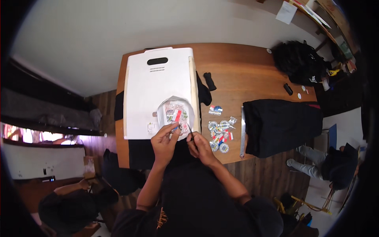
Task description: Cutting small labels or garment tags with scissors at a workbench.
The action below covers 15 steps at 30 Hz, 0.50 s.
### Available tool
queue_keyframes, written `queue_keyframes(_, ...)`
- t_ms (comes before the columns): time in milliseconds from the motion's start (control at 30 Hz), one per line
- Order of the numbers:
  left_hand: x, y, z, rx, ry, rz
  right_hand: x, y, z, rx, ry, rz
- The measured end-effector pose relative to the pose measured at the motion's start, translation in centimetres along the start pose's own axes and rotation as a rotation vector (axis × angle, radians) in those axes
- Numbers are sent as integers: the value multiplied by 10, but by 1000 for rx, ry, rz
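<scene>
**Two hands at a round piece on a white board**

The wooden counter (237,67) fills the middle of the frame, pale wall above it. On its left half lies a large white board (154,87) with a dark slot-shaped handle hole near its top edge. Right of centre a folded black cloth (282,126) hangs over the counter's near edge, and a black bag (300,59) sits at the upper right corner. A long metal ruler (242,132) lies upright in the picture just left of the black cloth.

At the board's lower right corner rests a round white piece (175,114) covered with small red, green and silver bits. Both hands meet at its lower edge. The left hand (164,142) has its grip closed in a pinch on a small blue bit (175,128) at the rim of the round piece. The right hand (199,146) has its fingers curled tight around a thin dark tool (189,129), whose tip points up toward the round piece; what kind of tool I cannot tell.

Between the hands and the ruler lies a scatter of small shiny bits (221,134), silver, red and blue, on the bare wood. A small black roll (209,81) sits just right of the board.

Other people sit at the lower left and right edges of the frame.
</scene>
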<state>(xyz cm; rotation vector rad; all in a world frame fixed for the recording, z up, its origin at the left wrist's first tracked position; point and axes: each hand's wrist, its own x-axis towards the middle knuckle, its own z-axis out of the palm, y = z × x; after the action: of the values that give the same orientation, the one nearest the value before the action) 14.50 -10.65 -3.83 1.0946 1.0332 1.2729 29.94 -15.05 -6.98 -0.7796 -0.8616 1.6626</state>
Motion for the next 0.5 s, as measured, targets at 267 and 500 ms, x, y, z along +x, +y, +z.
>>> queue_keyframes(267, -2, 0, 5, 4, 16, -10, -5, -5, -1, -5, -21, 31)
queue_keyframes(500, -2, -1, 9, -15, -19, 107, -6, -6, -1, 18, -22, 32)
